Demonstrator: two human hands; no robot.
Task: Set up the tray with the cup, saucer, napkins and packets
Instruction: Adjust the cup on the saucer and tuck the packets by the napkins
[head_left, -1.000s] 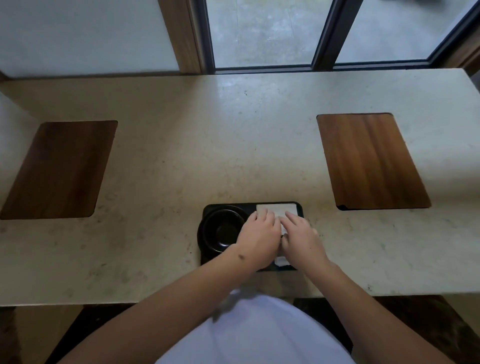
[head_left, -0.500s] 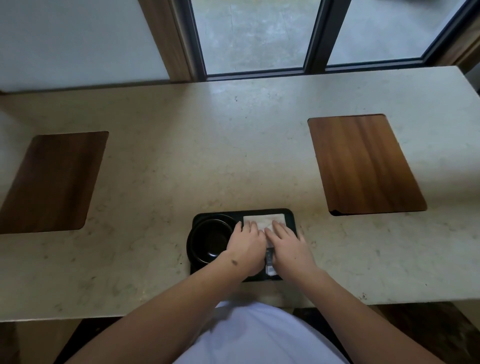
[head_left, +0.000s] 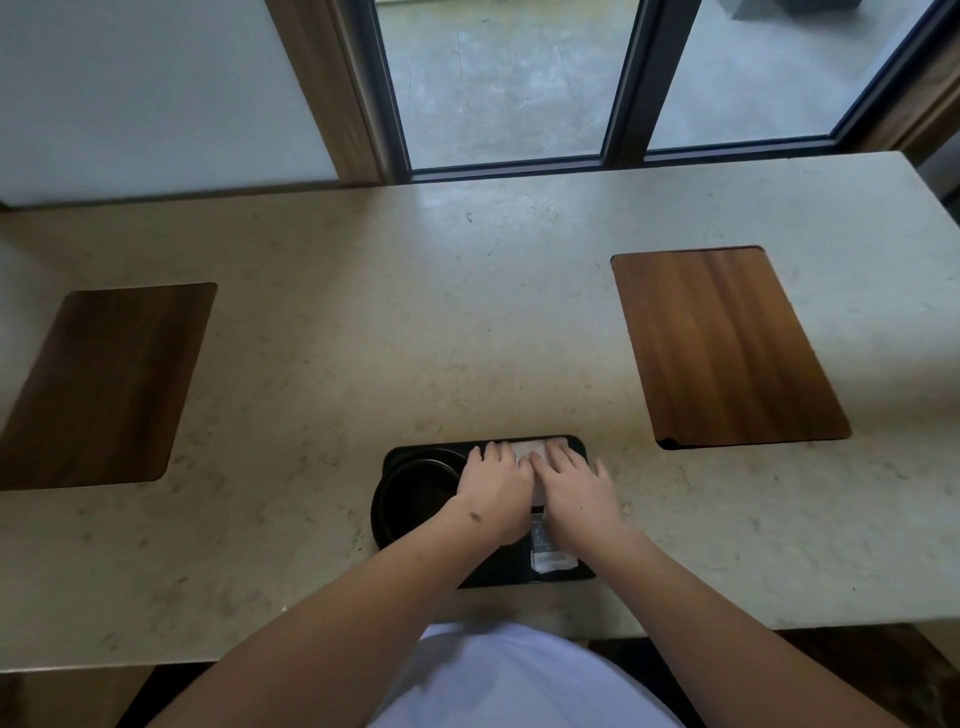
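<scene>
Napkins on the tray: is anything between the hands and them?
Nothing visible. Both the left hand and right hand lie flat on the napkins in the tray, beside the black cup.

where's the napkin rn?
Head view: the napkin lies flat in the tray, far right part, beside the dark cup, mostly covered by the left hand and right hand pressing on it.

a pale stone counter (head_left: 467, 322) is being lit by daylight from dark-framed glass panes (head_left: 498, 78) at twelve o'clock. two wooden panels are being shown set into it, at nine o'clock (head_left: 104, 384) and two o'clock (head_left: 722, 348). a white wall (head_left: 156, 88) is being seen at eleven o'clock.
</scene>
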